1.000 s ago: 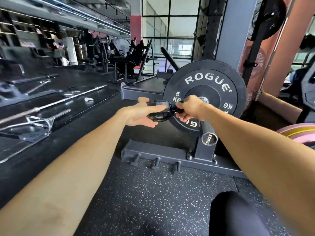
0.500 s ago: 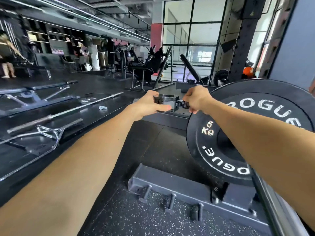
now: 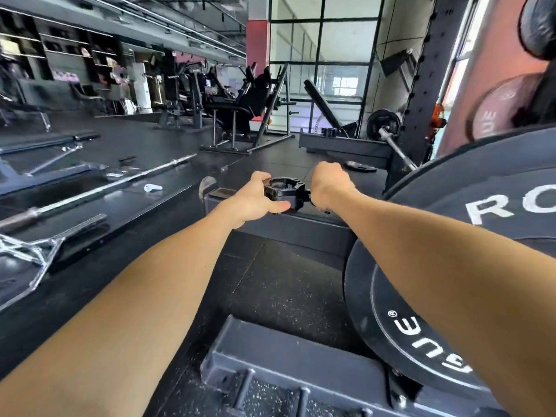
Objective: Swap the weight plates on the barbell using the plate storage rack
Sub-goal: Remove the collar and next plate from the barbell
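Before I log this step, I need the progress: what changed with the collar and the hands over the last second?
The collar came off the bar next to the black plate and now sits out in front, clear of it. Both hands moved with it. Unchanged: the left hand grips its body, the right hand its lever side; the plate stays put.

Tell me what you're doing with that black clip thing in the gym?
A person is holding a black barbell collar out in front with both hands. The left hand grips its ring side, and the right hand holds the lever end. The collar is in the air, not on any bar. A black Rogue plate stands close by on the right, above a grey storage rack on the rubber floor.
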{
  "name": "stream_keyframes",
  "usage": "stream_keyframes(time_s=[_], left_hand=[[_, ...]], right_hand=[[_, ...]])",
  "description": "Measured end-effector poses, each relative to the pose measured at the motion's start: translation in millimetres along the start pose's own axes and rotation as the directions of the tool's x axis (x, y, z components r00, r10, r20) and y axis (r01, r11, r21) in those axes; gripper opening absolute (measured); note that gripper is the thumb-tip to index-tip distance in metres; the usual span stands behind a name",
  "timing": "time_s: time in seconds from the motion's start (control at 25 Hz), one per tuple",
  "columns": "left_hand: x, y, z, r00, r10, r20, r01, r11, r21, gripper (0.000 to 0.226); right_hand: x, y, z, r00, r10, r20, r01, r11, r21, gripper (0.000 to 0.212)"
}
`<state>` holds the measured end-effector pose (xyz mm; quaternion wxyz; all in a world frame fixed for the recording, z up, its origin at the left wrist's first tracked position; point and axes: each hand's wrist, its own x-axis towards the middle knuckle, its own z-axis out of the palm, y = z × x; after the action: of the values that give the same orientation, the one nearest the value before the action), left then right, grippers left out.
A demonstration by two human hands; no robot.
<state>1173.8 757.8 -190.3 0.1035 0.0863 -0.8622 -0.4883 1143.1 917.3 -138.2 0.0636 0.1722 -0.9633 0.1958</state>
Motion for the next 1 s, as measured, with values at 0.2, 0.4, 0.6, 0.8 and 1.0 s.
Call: stream_keyframes(time_s=[0.2,0.4,0.6,0.8,1.0], left_hand=[[48,-25,8,0.999,-0.023,0.024,0.019,0.984,0.176,0.089],[63,-40,2,0.996,-0.081,0.020,0.071,0.949,0.309,0.095],[44,-30,1,0.997,-0.076,0.023,0.071,0.982,0.177,0.125],[10,-27,-16,0.994,-0.068,-0.089,0.079,0.989,0.127,0.117],[-33,-21,-29,0.994,-0.055,-0.096,0.068,0.989,0.134,0.084]], right_hand=[[38,2,31,0.998,0.059,0.031,-0.059,0.998,0.001,0.025],[59,6,36,0.989,0.138,0.049,-0.140,0.990,0.037,0.020],[51,6,37,0.990,0.120,0.077,-0.121,0.993,0.006,0.006],[30,4,26,0.996,0.058,0.074,-0.053,0.996,-0.068,0.041],[-7,2,17,0.991,-0.097,0.096,0.117,0.966,-0.229,0.076]])
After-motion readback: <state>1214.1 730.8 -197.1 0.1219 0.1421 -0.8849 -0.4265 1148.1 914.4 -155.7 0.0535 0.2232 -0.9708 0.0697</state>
